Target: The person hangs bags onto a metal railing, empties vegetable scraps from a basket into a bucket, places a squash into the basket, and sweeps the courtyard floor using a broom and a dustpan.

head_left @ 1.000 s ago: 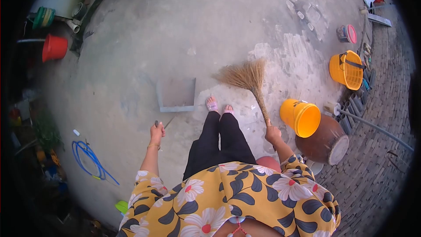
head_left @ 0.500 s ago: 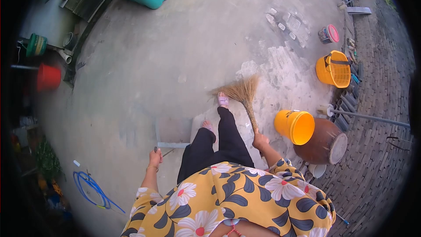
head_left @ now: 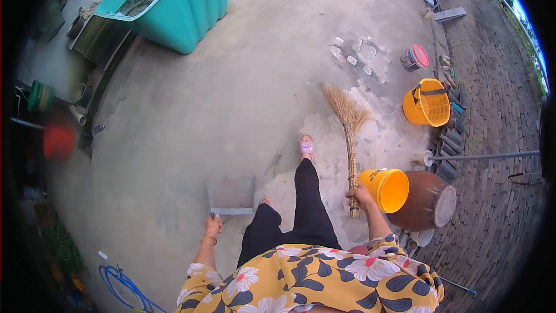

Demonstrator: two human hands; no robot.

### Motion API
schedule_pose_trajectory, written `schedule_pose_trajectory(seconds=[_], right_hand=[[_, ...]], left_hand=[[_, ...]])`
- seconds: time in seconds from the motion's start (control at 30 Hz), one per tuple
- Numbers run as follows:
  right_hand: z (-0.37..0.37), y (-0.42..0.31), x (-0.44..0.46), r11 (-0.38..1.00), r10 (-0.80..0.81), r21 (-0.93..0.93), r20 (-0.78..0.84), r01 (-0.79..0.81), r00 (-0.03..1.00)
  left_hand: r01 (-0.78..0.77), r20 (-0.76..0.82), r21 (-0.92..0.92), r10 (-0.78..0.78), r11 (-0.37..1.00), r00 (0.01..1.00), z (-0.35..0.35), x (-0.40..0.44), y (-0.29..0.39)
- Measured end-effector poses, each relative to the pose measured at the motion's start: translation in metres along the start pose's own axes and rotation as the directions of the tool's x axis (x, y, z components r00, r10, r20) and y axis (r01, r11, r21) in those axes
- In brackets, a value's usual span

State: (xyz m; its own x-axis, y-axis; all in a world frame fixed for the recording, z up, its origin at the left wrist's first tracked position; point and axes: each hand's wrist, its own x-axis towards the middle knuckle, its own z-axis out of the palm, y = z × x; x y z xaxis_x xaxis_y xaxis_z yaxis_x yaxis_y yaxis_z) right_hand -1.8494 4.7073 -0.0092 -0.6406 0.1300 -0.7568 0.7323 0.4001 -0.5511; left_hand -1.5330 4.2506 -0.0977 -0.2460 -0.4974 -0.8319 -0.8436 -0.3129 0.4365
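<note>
My right hand [head_left: 362,197] grips a straw broom [head_left: 351,150] near the end of its bound handle. The broom's bristles fan out up and to the left over the pale concrete, right of my forward foot. My left hand [head_left: 213,226] is closed on the handle of a grey dustpan [head_left: 231,192], which is low over or on the floor; I cannot tell which. Just right of my right hand stands a yellow bucket [head_left: 383,188], seen close beside its fingers.
A brown clay jar [head_left: 425,197] stands behind the bucket. Along the right side are a yellow basket [head_left: 427,103] and a small pink-lidded tub [head_left: 414,58]. A large teal tub [head_left: 191,17] stands at upper left. A blue hose [head_left: 119,284] lies at lower left.
The broom has swung from beside my foot to the right, more upright, its bristles farther ahead. My view has shifted forward, showing more of the teal tub. The dustpan stays in my left hand.
</note>
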Motion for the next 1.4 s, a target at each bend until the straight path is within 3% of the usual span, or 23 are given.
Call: schedule_pose_trajectory(seconds=[0.07, 0.2, 0.27, 0.3, 0.37, 0.5, 0.53, 0.63, 0.7, 0.73, 0.9, 0.97, 1.03, 1.07, 1.13, 1.2, 1.27, 1.4], right_hand=[[-0.013, -0.012, 0.018, 0.959, 0.058, 0.263, 0.200, -0.110, 0.978], [-0.048, -0.035, 0.088, 0.927, 0.032, 0.360, 0.203, -0.105, 0.979], [-0.060, -0.051, 0.145, 0.783, 0.114, 0.577, 0.232, -0.231, 0.966], [-0.062, -0.065, 0.176, 0.784, 0.121, 0.572, 0.239, -0.241, 0.963], [-0.065, -0.099, 0.237, 0.648, 0.166, 0.695, 0.269, -0.310, 0.949], [0.004, -0.165, 0.298, 0.779, 0.260, 0.527, 0.223, -0.340, 0.940], [0.029, -0.172, 0.289, 0.860, 0.198, 0.417, 0.258, -0.294, 0.946], [0.093, -0.192, 0.224, 0.920, 0.191, 0.274, 0.313, -0.280, 0.930], [0.102, -0.210, 0.189, 0.930, 0.264, 0.106, 0.474, -0.353, 0.840], [0.100, -0.217, 0.185, 0.947, 0.223, 0.065, 0.575, -0.316, 0.787], [0.010, -0.299, 0.217, 0.848, 0.227, 0.062, 0.855, -0.526, 0.466], [-0.039, -0.337, 0.225, 0.827, 0.207, 0.107, 0.855, -0.552, 0.476], [-0.084, -0.354, 0.241, 0.891, 0.155, 0.155, 0.779, -0.427, 0.607], [-0.106, -0.356, 0.251, 0.893, 0.151, 0.163, 0.770, -0.420, 0.619], [-0.144, -0.363, 0.281, 0.939, 0.101, 0.223, 0.551, -0.263, 0.829], [-0.176, -0.357, 0.332, 0.939, 0.069, 0.282, 0.411, -0.199, 0.909], [-0.203, -0.352, 0.395, 0.915, 0.050, 0.366, 0.317, -0.171, 0.947], [-0.240, -0.364, 0.531, 0.820, 0.099, 0.496, 0.370, -0.286, 0.924]], left_hand=[[-0.026, 0.005, 0.003, 0.026, 1.000, 1.000, 0.020, 0.010, 0.017], [-0.072, -0.081, -0.026, 0.070, 0.997, 0.994, 0.056, 0.016, 0.058], [-0.083, -0.111, 0.004, 0.083, 0.997, 0.990, 0.066, 0.017, 0.083], [-0.075, -0.140, 0.038, 0.080, 0.996, 0.987, 0.071, 0.015, 0.096], [-0.049, -0.156, 0.022, 0.052, 0.999, 0.986, 0.084, 0.013, 0.123], [-0.011, -0.214, -0.055, -0.001, 0.998, 0.977, 0.123, -0.014, 0.177], [0.013, -0.229, -0.057, -0.026, 0.998, 0.973, 0.134, -0.022, 0.187], [0.010, -0.256, -0.094, -0.034, 0.996, 0.966, 0.170, -0.041, 0.219], [0.023, -0.297, -0.182, -0.077, 0.983, 0.952, 0.193, -0.051, 0.240], [0.030, -0.303, -0.185, -0.086, 0.982, 0.949, 0.201, -0.054, 0.248], [0.089, -0.305, -0.244, -0.164, 0.966, 0.938, 0.239, -0.066, 0.273], [0.101, -0.278, -0.274, -0.179, 0.956, 0.944, 0.252, -0.063, 0.271], [0.117, -0.236, -0.302, -0.193, 0.946, 0.952, 0.268, -0.064, 0.273], [0.138, -0.237, -0.341, -0.227, 0.930, 0.945, 0.277, -0.069, 0.276], [0.144, -0.228, -0.383, -0.244, 0.912, 0.942, 0.296, -0.069, 0.273], [0.131, -0.231, -0.461, -0.261, 0.878, 0.937, 0.315, -0.076, 0.262], [0.118, -0.247, -0.473, -0.259, 0.873, 0.934, 0.337, -0.083, 0.259], [0.088, -0.291, -0.546, -0.287, 0.833, 0.913, 0.376, -0.109, 0.254]])
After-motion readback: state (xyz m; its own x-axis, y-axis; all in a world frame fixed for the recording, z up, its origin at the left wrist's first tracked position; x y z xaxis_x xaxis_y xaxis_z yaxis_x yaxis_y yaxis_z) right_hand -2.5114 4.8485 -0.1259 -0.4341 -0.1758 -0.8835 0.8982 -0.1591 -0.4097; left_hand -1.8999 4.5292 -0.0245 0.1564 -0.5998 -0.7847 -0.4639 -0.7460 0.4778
